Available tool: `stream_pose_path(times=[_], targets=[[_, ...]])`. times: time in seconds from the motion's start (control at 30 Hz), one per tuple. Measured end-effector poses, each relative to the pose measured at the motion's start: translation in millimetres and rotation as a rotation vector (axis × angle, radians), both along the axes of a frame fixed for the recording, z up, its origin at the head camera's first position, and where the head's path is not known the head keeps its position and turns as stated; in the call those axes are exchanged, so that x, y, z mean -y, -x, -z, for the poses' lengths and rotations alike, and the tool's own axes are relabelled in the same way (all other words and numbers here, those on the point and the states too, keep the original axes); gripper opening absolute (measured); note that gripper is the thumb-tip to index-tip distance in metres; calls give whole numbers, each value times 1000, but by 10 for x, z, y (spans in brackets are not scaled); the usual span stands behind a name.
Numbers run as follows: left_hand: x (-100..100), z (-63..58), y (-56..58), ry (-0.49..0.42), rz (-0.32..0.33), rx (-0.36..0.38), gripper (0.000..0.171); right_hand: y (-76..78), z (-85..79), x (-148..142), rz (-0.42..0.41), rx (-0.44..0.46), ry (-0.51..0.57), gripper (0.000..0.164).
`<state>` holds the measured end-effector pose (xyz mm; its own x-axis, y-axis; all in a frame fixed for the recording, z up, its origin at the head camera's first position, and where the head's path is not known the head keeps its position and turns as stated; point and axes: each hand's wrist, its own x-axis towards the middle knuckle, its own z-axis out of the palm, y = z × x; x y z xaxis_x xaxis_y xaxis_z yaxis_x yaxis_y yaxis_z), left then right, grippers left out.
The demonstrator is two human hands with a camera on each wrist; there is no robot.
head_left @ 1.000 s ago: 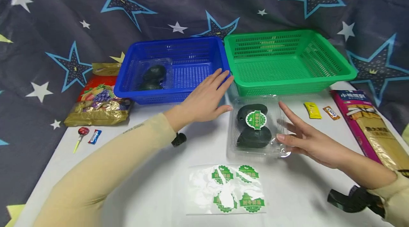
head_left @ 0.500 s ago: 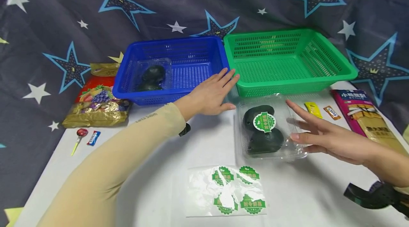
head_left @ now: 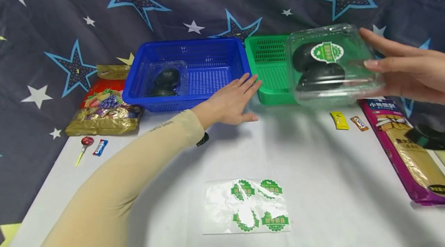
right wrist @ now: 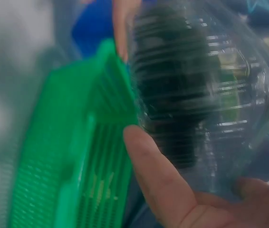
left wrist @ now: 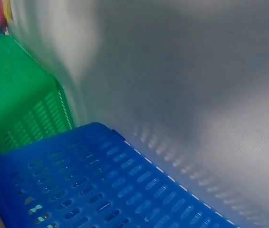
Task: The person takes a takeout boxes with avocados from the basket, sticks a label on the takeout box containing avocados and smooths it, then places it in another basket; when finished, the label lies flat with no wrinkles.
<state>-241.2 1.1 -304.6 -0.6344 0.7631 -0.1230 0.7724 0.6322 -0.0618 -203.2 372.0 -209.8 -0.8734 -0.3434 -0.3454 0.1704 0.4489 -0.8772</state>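
My right hand (head_left: 411, 65) grips a clear plastic box (head_left: 354, 60) by its right side, thumb and fingers spread along it. Inside lie two dark green, rounded fruits (head_left: 318, 75), and a round green-and-white sticker (head_left: 327, 52) is on the lid. The box is raised over the green basket (head_left: 272, 94) and hides much of it. In the right wrist view, the box (right wrist: 210, 95) is close to the basket's slatted wall. My left hand (head_left: 233, 100), fingers straight, lies at the near right corner of the blue basket (head_left: 167, 104).
A second clear box (head_left: 149, 79) with dark fruits sits in the blue basket. A sheet of green stickers (head_left: 219, 208) lies in front. Left are a candy bag (head_left: 104, 108), lollipop (head_left: 85, 142) and small candy (head_left: 100, 148); right, two wrapped candies (head_left: 339, 120) and a purple packet (head_left: 399, 150).
The right hand has lifted the stickered box off the table and carried it up and right over the green basket. The left hand has shifted slightly right and stays by the baskets.
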Motion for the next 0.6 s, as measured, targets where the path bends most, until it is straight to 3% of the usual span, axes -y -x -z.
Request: stream_pose_path(times=[0.1,0.27,0.37,0.6], targets=[[23,0,6,-7,6,19,98,271,-31,121,-35,-47,56,70],[41,6,6,-11,19,48,99,610,88,440,20,44,52,74],[35,12,4,-15,18,56,99,753,219,600,53,110,19,81],[25,-1,13,-28,16,50,98,959,518,695,12,167,-8,88]])
